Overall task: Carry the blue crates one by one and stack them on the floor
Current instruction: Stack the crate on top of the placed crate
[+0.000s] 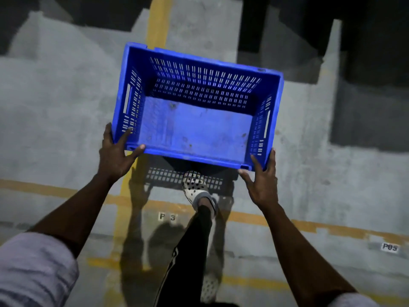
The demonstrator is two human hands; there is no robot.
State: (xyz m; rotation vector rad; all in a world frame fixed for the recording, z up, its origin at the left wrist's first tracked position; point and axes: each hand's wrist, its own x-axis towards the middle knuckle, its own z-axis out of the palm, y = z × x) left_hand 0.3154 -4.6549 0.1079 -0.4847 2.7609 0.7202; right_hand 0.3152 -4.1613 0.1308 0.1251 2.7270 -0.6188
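Above the yellow floor line (pixel 158 25), you hold the blue crate (pixel 194 122) aloft, open side up. Your left hand (pixel 115 154) grasps its near-left corner; your right hand (pixel 263 182) grasps its near-right corner.

The crate (pixel 194 127) is up over the floor (pixel 55 103). The left hand (pixel 115 156) holds its near left corner, the right hand (pixel 263 182) its near right corner. 1 foot (pixel 195 187) is under it.

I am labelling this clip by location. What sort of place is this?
Probably a parking garage or warehouse bay: a bare concrete floor, painted yellow lines, and stencilled bay labels such as "P05".
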